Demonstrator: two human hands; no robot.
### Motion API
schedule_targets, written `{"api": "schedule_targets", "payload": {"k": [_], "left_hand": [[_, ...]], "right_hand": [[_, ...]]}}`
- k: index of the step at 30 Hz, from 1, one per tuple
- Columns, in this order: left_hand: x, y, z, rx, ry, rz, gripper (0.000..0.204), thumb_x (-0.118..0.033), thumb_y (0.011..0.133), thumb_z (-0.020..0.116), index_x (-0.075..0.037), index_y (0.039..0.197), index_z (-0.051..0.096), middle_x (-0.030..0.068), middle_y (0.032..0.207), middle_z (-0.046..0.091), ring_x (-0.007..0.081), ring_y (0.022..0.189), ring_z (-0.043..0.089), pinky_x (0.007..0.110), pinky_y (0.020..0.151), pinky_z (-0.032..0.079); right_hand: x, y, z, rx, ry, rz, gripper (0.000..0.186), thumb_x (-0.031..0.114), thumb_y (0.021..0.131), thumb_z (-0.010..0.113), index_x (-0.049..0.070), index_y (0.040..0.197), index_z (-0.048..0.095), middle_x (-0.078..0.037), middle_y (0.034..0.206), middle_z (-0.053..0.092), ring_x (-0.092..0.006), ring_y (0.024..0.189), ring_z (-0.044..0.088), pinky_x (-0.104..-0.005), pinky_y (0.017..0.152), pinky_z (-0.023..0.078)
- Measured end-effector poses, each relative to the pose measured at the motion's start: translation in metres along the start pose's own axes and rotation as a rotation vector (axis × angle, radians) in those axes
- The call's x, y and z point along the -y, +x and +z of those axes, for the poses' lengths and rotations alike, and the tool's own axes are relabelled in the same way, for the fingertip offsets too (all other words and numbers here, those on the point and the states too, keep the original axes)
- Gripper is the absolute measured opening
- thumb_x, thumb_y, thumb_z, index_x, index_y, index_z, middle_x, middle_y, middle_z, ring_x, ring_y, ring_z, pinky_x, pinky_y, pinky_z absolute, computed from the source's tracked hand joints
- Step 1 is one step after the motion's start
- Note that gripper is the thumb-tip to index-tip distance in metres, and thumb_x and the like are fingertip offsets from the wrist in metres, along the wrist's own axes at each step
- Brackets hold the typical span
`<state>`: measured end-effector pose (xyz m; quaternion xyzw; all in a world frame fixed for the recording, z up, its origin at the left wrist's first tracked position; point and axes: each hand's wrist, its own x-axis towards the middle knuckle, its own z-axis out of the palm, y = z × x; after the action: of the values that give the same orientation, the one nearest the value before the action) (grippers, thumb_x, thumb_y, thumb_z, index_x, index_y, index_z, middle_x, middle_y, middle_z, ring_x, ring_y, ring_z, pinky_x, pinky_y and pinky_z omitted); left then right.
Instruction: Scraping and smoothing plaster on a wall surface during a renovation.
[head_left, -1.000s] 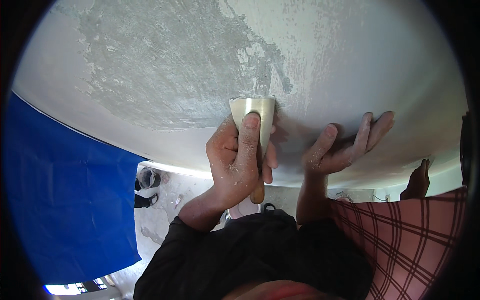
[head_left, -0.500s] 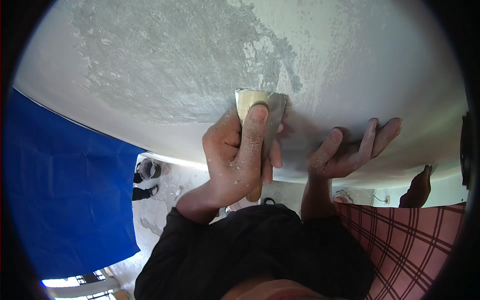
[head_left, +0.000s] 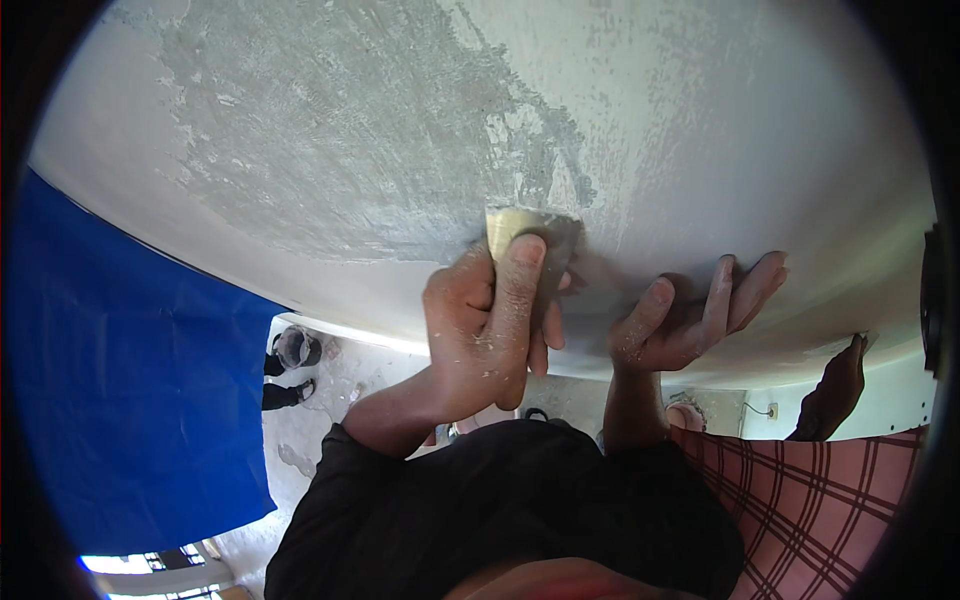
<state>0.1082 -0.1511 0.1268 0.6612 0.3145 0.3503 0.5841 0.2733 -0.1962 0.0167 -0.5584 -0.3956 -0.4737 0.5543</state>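
Observation:
My left hand [head_left: 470,330] is closed on a putty knife [head_left: 510,225], thumb pressed on its blade, whose edge meets the pale plastered surface [head_left: 720,130] at the lower edge of a rough grey patch [head_left: 340,130]. Fingers curl behind the tool, partly hidden. To the right, my right hand [head_left: 690,325] has its fingers apart against the pale surface, with nothing seen in it. Both hands are dusted with white.
A blue sheet [head_left: 140,380] hangs left. Beside it are a bucket [head_left: 298,347] and another person's feet [head_left: 290,392] on the stained floor [head_left: 300,440]. At right are another person's hand [head_left: 835,385], pink plaid cloth [head_left: 820,510] and a socket [head_left: 772,410].
The knife in my left hand moved right and slightly up, then down to below where it began. My right hand sits a little lower than a second ago, still spread.

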Motion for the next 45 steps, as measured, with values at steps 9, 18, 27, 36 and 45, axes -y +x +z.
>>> {"api": "schedule_targets", "payload": {"k": [9, 18, 27, 36, 45], "left_hand": [[0.004, -0.005, 0.020, 0.070, -0.030, 0.050, 0.045, -0.035, 0.108, 0.042, 0.003, 0.091, 0.058, 0.0093, 0.056, 0.060, 0.0096, 0.036, 0.050, 0.022, 0.035, 0.038], [-0.002, 0.006, 0.014, 0.040, -0.106, 0.038, 0.045, -0.036, 0.108, 0.044, 0.002, 0.091, 0.059, 0.0092, 0.055, 0.059, 0.0100, 0.035, 0.050, 0.022, 0.034, 0.038], [0.019, 0.012, 0.011, 0.113, -0.217, 0.046, 0.038, -0.032, 0.109, 0.042, 0.003, 0.106, 0.056, 0.0128, 0.068, 0.066, 0.0139, 0.046, 0.060, 0.024, 0.043, 0.048], [0.019, 0.011, -0.008, 0.190, -0.163, 0.286, 0.028, -0.016, 0.107, 0.048, 0.007, 0.108, 0.064, 0.0169, 0.091, 0.074, 0.0184, 0.084, 0.072, 0.029, 0.074, 0.058], [0.010, 0.022, -0.117, -0.316, 0.092, 0.613, 0.048, -0.027, 0.109, 0.043, 0.000, 0.073, 0.061, 0.0108, 0.056, 0.060, 0.0163, 0.047, 0.057, 0.027, 0.044, 0.043]], "right_hand": [[-0.005, 0.000, -0.006, -0.010, 0.005, 0.014, 0.044, 0.028, 0.099, 0.050, 0.002, 0.135, 0.049, -0.038, 0.149, 0.036, -0.0534, 0.145, 0.024, -0.0647, 0.117, 0.019], [-0.004, -0.007, -0.009, 0.034, -0.020, -0.003, 0.035, 0.023, 0.100, 0.046, 0.000, 0.126, 0.053, -0.036, 0.144, 0.044, -0.0518, 0.144, 0.027, -0.0634, 0.115, 0.024], [0.070, -0.047, -0.025, 0.155, 0.849, 0.481, 0.042, 0.017, 0.099, 0.049, 0.000, 0.135, 0.036, -0.027, 0.138, 0.044, -0.0352, 0.126, 0.046, -0.0501, 0.104, 0.042], [0.070, -0.004, -0.055, 0.777, 1.487, 1.131, 0.041, 0.006, 0.103, 0.047, 0.005, 0.140, 0.029, -0.013, 0.088, 0.062, -0.0096, 0.065, 0.054, -0.0230, 0.058, 0.042], [0.072, 0.022, -0.056, 0.924, 1.373, 1.214, 0.028, 0.003, 0.101, 0.047, -0.002, 0.129, 0.045, -0.011, 0.089, 0.063, -0.0101, 0.068, 0.054, -0.0249, 0.060, 0.042]]}}
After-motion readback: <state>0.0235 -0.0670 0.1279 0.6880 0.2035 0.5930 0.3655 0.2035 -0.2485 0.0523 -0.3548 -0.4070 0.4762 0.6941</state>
